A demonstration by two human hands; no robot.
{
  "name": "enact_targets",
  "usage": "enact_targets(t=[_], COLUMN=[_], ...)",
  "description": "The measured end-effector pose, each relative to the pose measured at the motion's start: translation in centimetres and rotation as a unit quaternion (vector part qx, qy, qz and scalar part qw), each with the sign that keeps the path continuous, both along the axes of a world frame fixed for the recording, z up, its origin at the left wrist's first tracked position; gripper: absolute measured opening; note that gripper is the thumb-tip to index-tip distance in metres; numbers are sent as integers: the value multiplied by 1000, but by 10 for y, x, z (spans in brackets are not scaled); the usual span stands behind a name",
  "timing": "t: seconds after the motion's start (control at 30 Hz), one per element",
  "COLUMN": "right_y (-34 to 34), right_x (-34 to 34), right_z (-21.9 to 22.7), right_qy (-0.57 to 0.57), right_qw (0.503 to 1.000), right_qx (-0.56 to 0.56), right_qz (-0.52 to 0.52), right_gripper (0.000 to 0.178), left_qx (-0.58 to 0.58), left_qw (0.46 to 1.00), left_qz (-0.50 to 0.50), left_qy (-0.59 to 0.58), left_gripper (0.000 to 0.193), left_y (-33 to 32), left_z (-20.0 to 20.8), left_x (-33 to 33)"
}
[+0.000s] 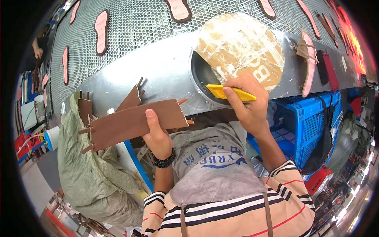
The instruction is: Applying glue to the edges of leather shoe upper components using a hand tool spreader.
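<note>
My left hand [157,141] grips a flat brown strap piece [128,123], thumb on top, with narrow tabs sticking out at both ends. Between the thumb and fingers of my right hand [250,106] is a yellow scraper [216,91], held over the near edge of a dark round bowl [202,73]. A round piece of taped cardboard [241,43] covers most of that bowl. Behind the held strap lies another brown strap piece [131,98] on the metal ledge [158,65]. A third brown piece [85,110] rests at the left, by a green sack [81,158].
Beyond the ledge runs a metal mesh belt [138,23] carrying several pink insoles [101,33]. To the right, a pink sole with brown straps [308,65] lies near maroon strips [329,71]. A blue plastic crate [316,134] stands below the ledge. Another person's hand [38,53] shows far left.
</note>
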State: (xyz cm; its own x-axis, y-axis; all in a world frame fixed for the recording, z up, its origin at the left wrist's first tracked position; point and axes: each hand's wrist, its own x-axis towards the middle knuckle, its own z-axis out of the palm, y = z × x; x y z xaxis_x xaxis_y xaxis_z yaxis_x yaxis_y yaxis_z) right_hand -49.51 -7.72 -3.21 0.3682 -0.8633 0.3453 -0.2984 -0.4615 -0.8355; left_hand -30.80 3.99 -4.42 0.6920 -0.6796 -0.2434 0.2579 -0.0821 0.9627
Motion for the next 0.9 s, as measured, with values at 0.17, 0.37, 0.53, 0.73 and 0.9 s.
enact_targets(t=[0.17, 0.37, 0.53, 0.73, 0.9], right_y=[2, 3, -2, 4, 8], right_x=[1, -8, 3, 9, -5], right_z=[-1, 20, 25, 22, 27], right_qy=[-13, -206, -74, -55, -46], right_qw=[1000, 904, 992, 970, 948], right_qx=[21, 373, -17, -156, -130], right_qz=[4, -26, 104, 177, 286], right_gripper=[7, 7, 18, 26, 24], left_qx=[0, -1, 2, -9, -10], left_qw=[998, 997, 996, 996, 993], left_qz=[-39, -63, -73, -37, -52], left_qy=[-46, -45, -57, -77, -108], left_gripper=[47, 47, 43, 41, 40], left_y=[-2, -5, -8, -12, -17], left_z=[-3, -3, 2, 3, 3], left_x=[6, 3, -2, -12, -7])
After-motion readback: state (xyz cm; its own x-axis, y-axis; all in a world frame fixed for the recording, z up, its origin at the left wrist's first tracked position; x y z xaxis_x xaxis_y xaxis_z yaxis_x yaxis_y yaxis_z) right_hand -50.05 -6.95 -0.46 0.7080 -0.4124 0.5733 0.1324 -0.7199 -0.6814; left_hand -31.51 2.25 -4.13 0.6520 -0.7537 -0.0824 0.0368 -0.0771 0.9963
